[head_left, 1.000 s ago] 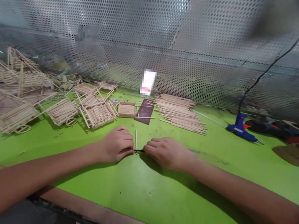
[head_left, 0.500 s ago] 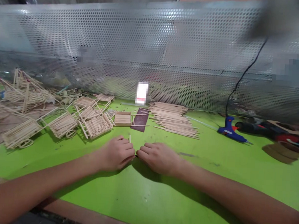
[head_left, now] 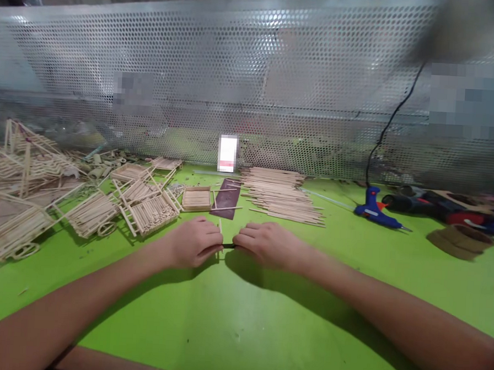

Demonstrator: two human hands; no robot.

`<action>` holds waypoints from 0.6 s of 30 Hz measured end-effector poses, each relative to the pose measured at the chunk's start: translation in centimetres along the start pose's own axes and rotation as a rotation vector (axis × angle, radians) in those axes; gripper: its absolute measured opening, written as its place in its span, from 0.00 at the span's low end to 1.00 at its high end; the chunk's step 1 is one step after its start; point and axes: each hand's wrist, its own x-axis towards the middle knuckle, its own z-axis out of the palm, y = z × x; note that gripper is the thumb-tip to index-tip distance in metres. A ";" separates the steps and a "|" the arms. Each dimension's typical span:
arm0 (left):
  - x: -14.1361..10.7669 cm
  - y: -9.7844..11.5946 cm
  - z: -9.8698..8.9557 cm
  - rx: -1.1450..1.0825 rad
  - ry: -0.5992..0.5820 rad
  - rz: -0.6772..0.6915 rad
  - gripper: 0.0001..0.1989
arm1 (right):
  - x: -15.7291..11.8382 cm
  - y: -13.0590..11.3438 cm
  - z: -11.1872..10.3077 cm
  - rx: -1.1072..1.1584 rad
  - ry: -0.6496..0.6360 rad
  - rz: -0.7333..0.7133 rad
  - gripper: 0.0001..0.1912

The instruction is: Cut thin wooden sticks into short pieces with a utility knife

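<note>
Parted slightly since the earlier frame: left hand (head_left: 197,242) and right hand (head_left: 268,244) | both pinched closed on dark strip (head_left: 228,246), I judge to steady it | strip bridges them over green table (head_left: 239,328), pale stick (head_left: 220,224) beside left hand.

Small craft workshop, marked by its worktable (head_left: 239,328).
At right, a blue glue gun (head_left: 376,210) is seen; at upper centre, perforated metal sheeting (head_left: 203,67); at left, stick-built models (head_left: 25,157) are crowded together, with loose sticks (head_left: 277,195) piled at centre.
</note>
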 end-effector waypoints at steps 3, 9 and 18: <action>-0.1 -0.1 -0.3 -0.024 0.014 0.003 0.11 | -0.1 0.3 0.3 0.009 0.022 0.006 0.08; -0.1 0.0 -1.0 0.010 0.023 0.019 0.10 | -0.4 1.0 1.2 0.057 0.084 -0.008 0.08; -0.4 -0.2 -1.1 0.033 0.044 0.018 0.09 | -0.7 0.8 1.2 0.059 0.114 0.016 0.10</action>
